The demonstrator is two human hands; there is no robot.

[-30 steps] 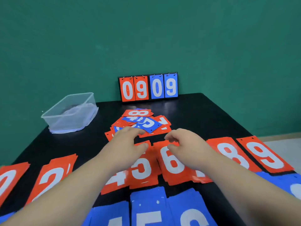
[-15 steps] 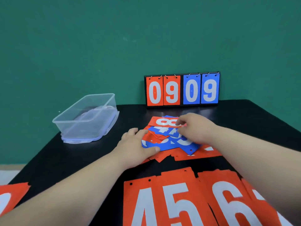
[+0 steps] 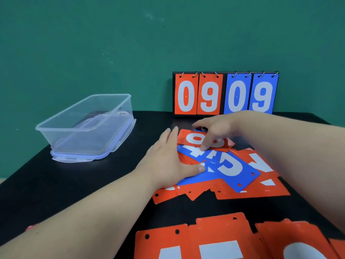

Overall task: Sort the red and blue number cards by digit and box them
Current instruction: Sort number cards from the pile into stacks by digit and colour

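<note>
Head view: the left hand [image 3: 168, 161] is laid flat on the left side of the loose pile [image 3: 242, 191] of red and blue number cards, its fingers straight and together, with the thumb pressed on a blue card. The right hand [image 3: 216, 130] is curled over the top red card [image 3: 194, 139] at the far end of the pile. This card is pinched between the thumb at its far edge and the forefinger bent down at its near edge, and its white digit is partly hidden by the fingers. The hands are held apart, though near each other. Just under the red card a blue 4 card [image 3: 190, 153] is seen, overlapped on its right by a blue 5 card [image 3: 233, 170], and a red 7 card [image 3: 261, 162] is spread out to the right. Nearer the camera a row of red cards [image 3: 220, 232] is laid side by side, their digits cut off by the frame edge. Everything is set on a black table [image 3: 74, 184]. At the far left, well apart from the pile, a clear plastic box [image 3: 85, 126] is stood on its lid [image 3: 82, 157]. At the back a scoreboard [image 3: 224, 94] reading 09 09 is propped against a green wall [image 3: 112, 43]
</note>
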